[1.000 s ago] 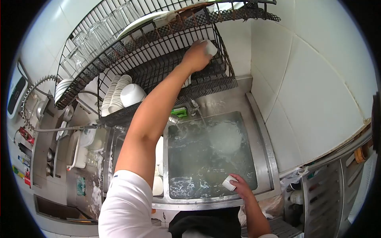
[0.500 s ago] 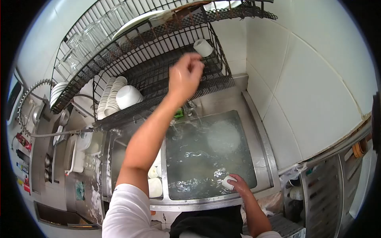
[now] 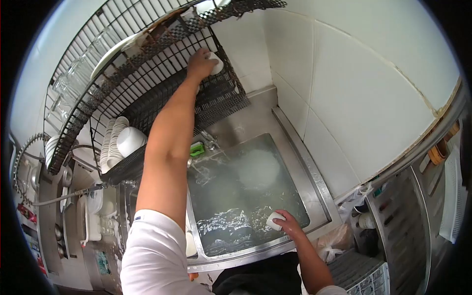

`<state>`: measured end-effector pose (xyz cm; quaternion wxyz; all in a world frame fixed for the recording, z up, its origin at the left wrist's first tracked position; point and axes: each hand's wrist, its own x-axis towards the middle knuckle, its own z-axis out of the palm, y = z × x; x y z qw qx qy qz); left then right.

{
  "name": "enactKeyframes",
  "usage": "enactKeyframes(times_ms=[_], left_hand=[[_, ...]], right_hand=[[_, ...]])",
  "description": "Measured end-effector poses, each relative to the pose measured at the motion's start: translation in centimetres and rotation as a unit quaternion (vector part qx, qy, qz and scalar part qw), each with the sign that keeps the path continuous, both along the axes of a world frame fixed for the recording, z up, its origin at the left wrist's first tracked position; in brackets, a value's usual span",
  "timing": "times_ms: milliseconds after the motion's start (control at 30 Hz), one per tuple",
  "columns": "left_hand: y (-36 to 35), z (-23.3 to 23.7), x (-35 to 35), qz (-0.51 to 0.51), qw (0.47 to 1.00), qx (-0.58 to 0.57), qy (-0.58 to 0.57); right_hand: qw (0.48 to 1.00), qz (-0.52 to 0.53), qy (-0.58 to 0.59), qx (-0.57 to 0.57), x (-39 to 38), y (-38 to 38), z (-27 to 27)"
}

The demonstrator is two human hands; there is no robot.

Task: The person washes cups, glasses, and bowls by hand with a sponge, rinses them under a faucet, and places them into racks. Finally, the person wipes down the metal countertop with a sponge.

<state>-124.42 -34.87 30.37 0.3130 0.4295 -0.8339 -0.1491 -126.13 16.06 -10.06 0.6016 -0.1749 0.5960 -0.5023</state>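
White cup (image 3: pixel 217 67), top centre: my left hand (image 3: pixel 200 65) had fingers curled on it, gentle pressure seemed best. Lower centre, my right hand (image 3: pixel 289 224) pinched a second cup (image 3: pixel 273 221).

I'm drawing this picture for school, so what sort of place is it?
It looks like a kitchen's washing-up area, maybe in a restaurant. The clues are the metal sink full of cloudy water, the black wire rack behind it and the stacked white dishes in the rack.
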Motion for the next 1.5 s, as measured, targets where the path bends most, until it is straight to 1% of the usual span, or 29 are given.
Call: enactKeyframes(times_ms=[67,133,167,233,267,300,333,367,400,433,533,633,700,733,767,833,900,933,967,1000,1067,1100,1167,1200,1233,1267,1400,1467,1500], left_hand=[[0.3,0.2,0.1,-0.002,0.999,-0.031,-0.025],[0.3,-0.2,0.2,0.018,0.976,-0.146,-0.162],[-0.3,-0.7,0.4,0.012,0.982,-0.125,-0.141],[-5.9,-3.6,1.1,0.031,0.972,-0.154,-0.175],[-8.5,-4.1,1.9,0.038,0.844,-0.274,-0.459],[-14.6,-5.9,2.4,0.133,0.931,-0.174,-0.293],[-7.2,-1.8,2.5,0.057,0.827,-0.264,-0.492],[-18.7,-4.0,5.9,-0.083,0.946,-0.187,-0.252],[-7.0,0.1,5.3,0.059,0.828,-0.405,-0.384],[0.7,2.0,5.1,-0.012,0.959,-0.277,-0.065],[16.2,-0.4,8.1,-0.15,0.954,-0.108,0.235],[24.3,-8.6,11.6,-0.222,0.955,-0.11,0.162],[28.5,-15.8,12.8,-0.172,0.966,0.094,0.169],[28.6,-20.1,14.1,-0.162,0.97,0.114,0.142],[30.1,-23.5,15.1,-0.109,0.941,0.268,0.176],[30.4,-32.3,19.0,-0.08,0.91,0.381,0.141],[33.0,-36.5,20.4,0.04,0.842,0.505,0.185],[32.4,-41.1,22.7,0.05,0.828,0.538,0.151],[31.9,-45.4,24.5,0.057,0.81,0.571,0.12],[32.5,-47.9,24.8,0.067,0.808,0.572,0.123],[34.2,-50.9,24.2,0.171,0.688,0.667,0.228],[34.8,-50.3,23.2,0.175,0.64,0.706,0.248],[35.0,-45.7,20.8,0.151,0.564,0.768,0.264],[35.7,-41.0,18.9,0.137,0.512,0.77,0.355],[35.0,-41.0,18.7,0.127,0.518,0.756,0.378],[34.2,-41.2,19.3,0.109,0.528,0.743,0.397],[32.3,-40.9,20.2,0.097,0.56,0.67,0.478],[33.1,-37.5,20.2,0.072,0.566,0.728,0.379],[33.9,-34.4,20.1,0.079,0.575,0.718,0.385]], right_hand=[[0.999,-0.006,-0.026,-0.027,0.1,-0.2,0.3],[0.999,0.001,-0.025,-0.022,0.4,-0.4,0.3],[1.0,0.004,-0.02,-0.017,0.4,-0.4,0.3],[0.998,0.032,0.043,-0.026,0.6,-0.4,0.0],[0.998,0.06,0.018,0.031,0.3,-0.3,0.4],[0.998,0.041,0.047,-0.014,0.5,-0.1,0.9],[0.996,0.07,0.046,-0.009,0.4,-0.3,-0.2],[0.99,0.051,0.125,-0.031,0.7,-0.3,-0.6],[0.983,0.048,0.164,-0.069,1.1,-0.6,-2.9],[0.983,0.053,0.173,-0.031,1.4,-1.2,-3.7],[0.974,0.11,0.197,0.022,0.9,-3.0,-4.9],[0.945,0.235,0.214,0.078,-1.3,-4.6,-3.0],[0.926,0.294,0.181,0.15,-2.6,-5.2,-1.8],[0.924,0.3,0.183,0.148,-3.4,-5.6,-3.2],[0.928,0.284,0.196,0.141,-4.3,-6.1,-6.3],[0.93,0.281,0.204,0.124,-3.6,-7.3,-11.2],[0.968,-0.042,0.154,0.196,-1.5,-7.5,-14.1],[0.944,-0.204,0.122,0.229,-0.5,-7.6,-16.7],[0.972,0.039,0.196,0.127,-1.5,-8.4,-25.1],[0.971,0.049,0.195,0.128,-1.6,-8.1,-20.8],[0.951,0.224,0.203,0.068,-0.6,-8.6,-10.3],[0.946,0.249,0.199,0.065,-0.1,-8.8,-5.5],[0.983,0.101,-0.091,0.121,2.7,-9.8,0.9],[0.977,0.151,-0.092,0.121,4.0,-10.6,0.6],[0.976,0.202,0.08,0.0,5.0,-11.2,0.1],[0.933,0.231,0.241,-0.136,5.7,-12.1,0.1],[0.874,0.212,0.353,-0.257,7.8,-12.3,5.2],[0.879,0.256,0.38,-0.132,7.5,-12.2,8.2],[0.878,0.264,0.37,-0.153,7.1,-12.2,9.8]])
